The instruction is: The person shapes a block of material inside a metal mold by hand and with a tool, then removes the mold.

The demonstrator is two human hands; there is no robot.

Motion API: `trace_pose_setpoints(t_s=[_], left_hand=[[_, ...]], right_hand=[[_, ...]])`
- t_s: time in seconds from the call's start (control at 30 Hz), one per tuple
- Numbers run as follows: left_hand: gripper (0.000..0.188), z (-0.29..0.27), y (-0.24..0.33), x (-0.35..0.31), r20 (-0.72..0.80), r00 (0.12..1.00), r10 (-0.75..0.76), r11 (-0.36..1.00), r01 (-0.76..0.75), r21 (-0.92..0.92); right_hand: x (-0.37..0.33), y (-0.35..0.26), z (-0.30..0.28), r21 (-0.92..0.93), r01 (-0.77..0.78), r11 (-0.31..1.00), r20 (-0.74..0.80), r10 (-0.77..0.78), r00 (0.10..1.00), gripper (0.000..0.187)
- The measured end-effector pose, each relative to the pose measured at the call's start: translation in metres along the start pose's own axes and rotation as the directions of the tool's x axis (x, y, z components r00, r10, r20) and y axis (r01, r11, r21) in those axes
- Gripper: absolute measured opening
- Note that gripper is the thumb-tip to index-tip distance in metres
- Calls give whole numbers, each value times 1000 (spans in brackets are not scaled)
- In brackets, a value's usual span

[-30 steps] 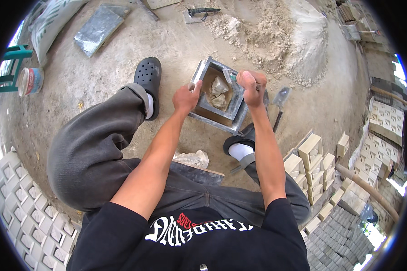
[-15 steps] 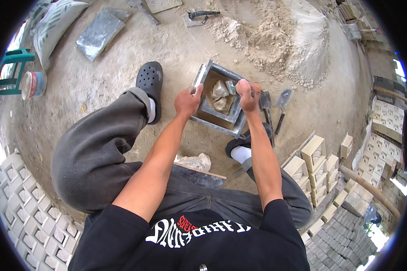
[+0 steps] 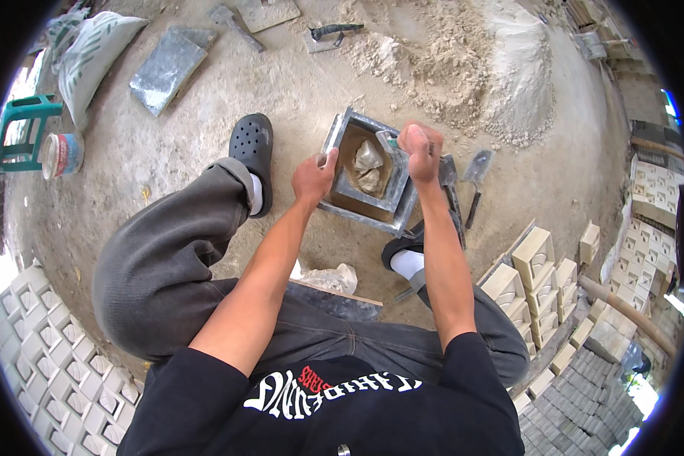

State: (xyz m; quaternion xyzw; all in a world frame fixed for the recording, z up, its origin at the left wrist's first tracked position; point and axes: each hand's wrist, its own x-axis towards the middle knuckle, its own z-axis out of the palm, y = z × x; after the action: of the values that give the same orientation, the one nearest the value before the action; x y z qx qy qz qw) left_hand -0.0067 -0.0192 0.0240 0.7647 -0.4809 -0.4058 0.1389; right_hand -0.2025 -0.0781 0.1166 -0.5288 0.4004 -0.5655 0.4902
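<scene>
A square grey metal mould point(image 3: 391, 226) stands on the ground before me, with dusty inner walls. Inside it lie pale, crumpled-looking lumps point(image 3: 368, 158). My left hand point(image 3: 314, 179) grips the mould's left side, its thumb up along the rim. Over the right rim my right hand point(image 3: 422, 152) is closed in a fist around a small brush-like tool point(image 3: 387, 142). That tool has a flat pale head and a bit of green; the fist hides most of its handle.
Right of the mould lie a trowel point(image 3: 476, 169) and another flat tool. A powder heap point(image 3: 517, 83) rises at the far right. Pale patterned blocks point(image 3: 534, 251) are stacked near my right knee. Far left are a green stool point(image 3: 23, 137), a bucket point(image 3: 62, 155) and a sack point(image 3: 95, 61).
My right hand has lifted the brush-like tool slightly away from the lumps toward the mould's upper right rim. The left hand keeps its grip. The whole view has shifted a little.
</scene>
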Motion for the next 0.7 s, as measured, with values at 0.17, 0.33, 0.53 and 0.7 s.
trace_pose_setpoints(t_s=[0.17, 0.33, 0.53, 0.7], left_hand=[[64, -1, -1, 0, 20, 1000, 0, 1000, 0, 1], [64, -3, 10, -2, 56, 998, -21, 1000, 20, 10], [64, -1, 0, -1, 10, 1000, -13, 1000, 13, 0], [64, -1, 6, -3, 15, 1000, -5, 1000, 6, -18]], right_hand=[[7, 28, 2, 3, -94, 996, -154, 93, 984, 42], [2, 6, 7, 38, -24, 999, -235, 32, 971, 40], [-7, 5, 5, -281, -62, 958, -128, 27, 991, 40], [-38, 17, -16, -272, 36, 962, -169, -85, 982, 43]])
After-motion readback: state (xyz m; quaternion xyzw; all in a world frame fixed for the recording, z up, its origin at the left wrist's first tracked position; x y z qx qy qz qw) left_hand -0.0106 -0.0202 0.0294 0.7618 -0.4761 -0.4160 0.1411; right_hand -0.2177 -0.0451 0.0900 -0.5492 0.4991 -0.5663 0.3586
